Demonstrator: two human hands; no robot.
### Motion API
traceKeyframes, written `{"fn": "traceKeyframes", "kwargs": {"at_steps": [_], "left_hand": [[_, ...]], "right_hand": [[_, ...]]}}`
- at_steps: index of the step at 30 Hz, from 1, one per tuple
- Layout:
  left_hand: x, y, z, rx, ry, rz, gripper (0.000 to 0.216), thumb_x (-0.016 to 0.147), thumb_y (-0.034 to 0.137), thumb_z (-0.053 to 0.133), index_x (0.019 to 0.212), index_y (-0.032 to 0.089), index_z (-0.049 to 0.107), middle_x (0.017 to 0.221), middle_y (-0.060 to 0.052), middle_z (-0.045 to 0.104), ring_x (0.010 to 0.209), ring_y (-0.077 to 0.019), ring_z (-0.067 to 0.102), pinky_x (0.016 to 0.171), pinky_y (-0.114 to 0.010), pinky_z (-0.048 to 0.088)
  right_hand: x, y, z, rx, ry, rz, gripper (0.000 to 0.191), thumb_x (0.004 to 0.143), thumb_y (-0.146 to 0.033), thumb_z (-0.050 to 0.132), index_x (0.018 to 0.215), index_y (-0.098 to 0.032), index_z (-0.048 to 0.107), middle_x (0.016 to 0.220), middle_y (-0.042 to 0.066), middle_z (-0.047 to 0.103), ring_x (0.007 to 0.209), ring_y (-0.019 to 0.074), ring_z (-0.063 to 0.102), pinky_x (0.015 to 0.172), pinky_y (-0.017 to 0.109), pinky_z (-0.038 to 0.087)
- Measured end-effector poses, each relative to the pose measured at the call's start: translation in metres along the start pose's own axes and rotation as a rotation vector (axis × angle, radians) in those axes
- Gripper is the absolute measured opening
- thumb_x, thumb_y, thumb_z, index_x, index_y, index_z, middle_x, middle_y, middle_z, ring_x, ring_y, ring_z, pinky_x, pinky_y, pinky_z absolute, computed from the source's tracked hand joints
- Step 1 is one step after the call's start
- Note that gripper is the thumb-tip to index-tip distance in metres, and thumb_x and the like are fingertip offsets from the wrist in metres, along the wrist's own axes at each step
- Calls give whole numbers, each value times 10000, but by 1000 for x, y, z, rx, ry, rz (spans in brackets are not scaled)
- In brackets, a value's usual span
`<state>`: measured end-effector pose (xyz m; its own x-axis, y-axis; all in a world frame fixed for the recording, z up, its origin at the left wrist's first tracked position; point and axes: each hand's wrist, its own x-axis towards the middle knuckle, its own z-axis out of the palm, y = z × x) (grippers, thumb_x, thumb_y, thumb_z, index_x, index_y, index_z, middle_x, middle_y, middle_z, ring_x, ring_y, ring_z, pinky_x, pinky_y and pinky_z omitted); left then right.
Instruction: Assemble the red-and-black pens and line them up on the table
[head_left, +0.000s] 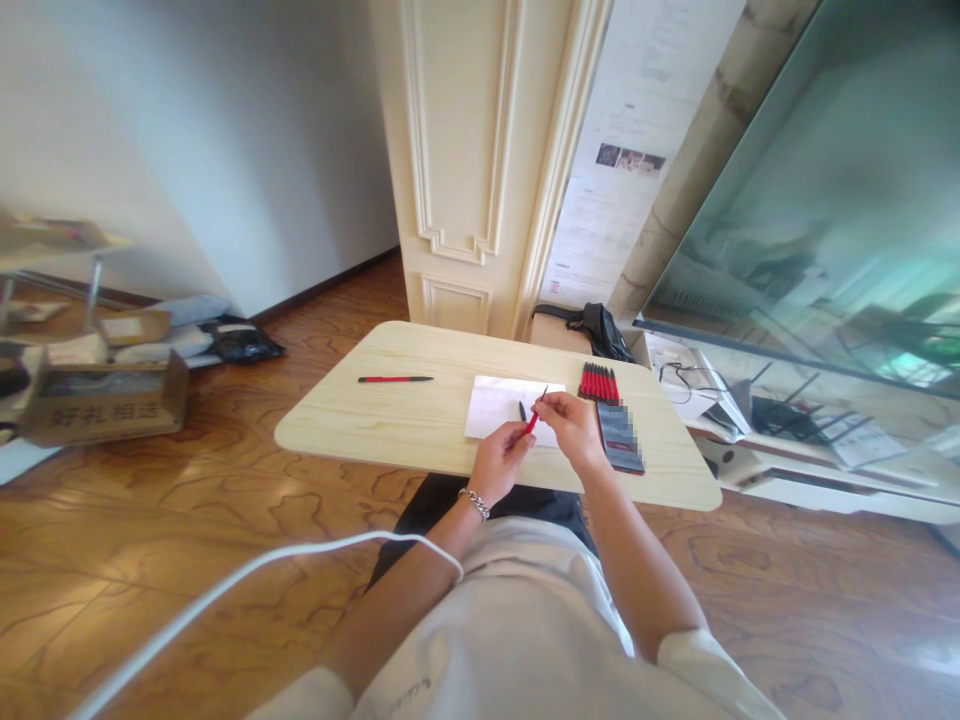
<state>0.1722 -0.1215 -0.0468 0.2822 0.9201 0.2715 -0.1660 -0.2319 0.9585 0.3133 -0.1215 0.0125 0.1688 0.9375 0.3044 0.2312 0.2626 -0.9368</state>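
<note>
Over a sheet of white paper (487, 398), my left hand (499, 462) is closed around the red barrel of a pen (532, 422), which points up and to the right. My right hand (571, 425) pinches a thin dark rod, seemingly a pen refill (544, 393), at the barrel's upper end; whether it sits inside the barrel I cannot tell. A small black pen part (523, 410) shows on the paper just behind my left fingers. A whole red and black pen (395, 379) lies farther left on the light wooden table (360, 430).
At the right, a row of several red and black pens (599, 383) lies above a dark flat item (621, 440), partly pixelated. A white cable (262, 560) crosses by my left arm. An open cardboard box (105, 400) stands on the floor; a black bag (604, 330) is behind the table.
</note>
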Motion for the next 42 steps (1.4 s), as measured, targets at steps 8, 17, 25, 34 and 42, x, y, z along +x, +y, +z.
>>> {"fn": "traceKeyframes", "kwargs": {"at_steps": [8, 17, 25, 34, 42], "left_hand": [[-1, 1, 1, -59, -7, -8, 321, 809, 422, 614, 998, 163, 631, 853, -70, 695, 817, -185, 653, 782, -328, 505], [1, 7, 1, -140, 120, 4, 340, 814, 419, 616, 1008, 140, 597, 850, -82, 689, 780, -173, 661, 748, -326, 528], [1, 5, -2, -118, 112, -6, 348, 808, 425, 618, 1015, 146, 601, 865, -82, 692, 796, -180, 660, 745, -324, 528], [2, 5, -1, -138, 119, -5, 337, 800, 419, 628, 1009, 156, 601, 864, -74, 697, 790, -175, 663, 754, -323, 526], [1, 5, -1, -137, 117, -4, 332, 811, 411, 619, 1019, 153, 596, 868, -74, 694, 794, -171, 665, 773, -326, 528]], "right_hand": [[1, 0, -7, -48, -65, 29, 274, 743, -420, 638, 815, -156, 646, 780, 43, 673, 693, 139, 576, 648, 255, 450], [37, 33, -14, -435, -84, 98, 231, 762, -311, 602, 890, -147, 703, 842, 52, 706, 755, 157, 621, 708, 260, 452], [56, 45, 6, -842, -233, 149, 195, 776, -270, 592, 875, -200, 745, 904, 47, 727, 855, 171, 646, 745, 227, 431], [63, 34, 9, -936, -281, 154, 209, 767, -274, 601, 904, -213, 747, 967, 65, 721, 915, 197, 644, 763, 233, 432], [68, 33, 11, -1029, -347, 115, 219, 766, -271, 585, 906, -210, 742, 971, 82, 719, 921, 208, 649, 757, 236, 435]]}}
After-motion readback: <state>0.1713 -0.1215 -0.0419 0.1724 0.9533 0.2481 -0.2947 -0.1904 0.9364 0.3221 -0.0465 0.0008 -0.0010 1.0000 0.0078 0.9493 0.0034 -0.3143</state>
